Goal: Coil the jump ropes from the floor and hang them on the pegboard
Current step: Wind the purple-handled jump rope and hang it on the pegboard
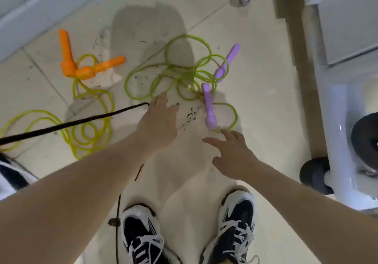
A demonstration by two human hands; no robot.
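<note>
- Green rope [173, 73] lies in a loose tangle of loops on the tiled floor [255, 100], near the middle of the view, just ahead of both hands.
- Its two purple handles [209, 108] sit at the right side of the tangle: one points toward the person, the other [227, 61] angles away to the upper right. They lie apart, with rope loops between and around them.
- Yellow rope [90, 124] sprawls on the floor toward the left edge, well apart from the green one; its two orange handles [81, 67] touch at their thick ends, forming a V.
- Left hand [158, 120] reaches down with fingers spread, fingertips at the near edge of the green loops; whether they touch the rope I cannot tell. This grip holds nothing.
- Right hand [231, 155] hovers with fingers spread and empty, fingertips just beside the thick end of the nearer purple handle.
- A black cord [71, 123] crosses from the left edge over the yellow loops and ends by the left hand.
- Dark specks [191, 114] dot the floor between the hands and the green rope.
- Black-and-white shoes [237, 229] stand at the bottom edge.
- A white frame [339, 141] with a black wheel [315, 173] stands at the right.
</note>
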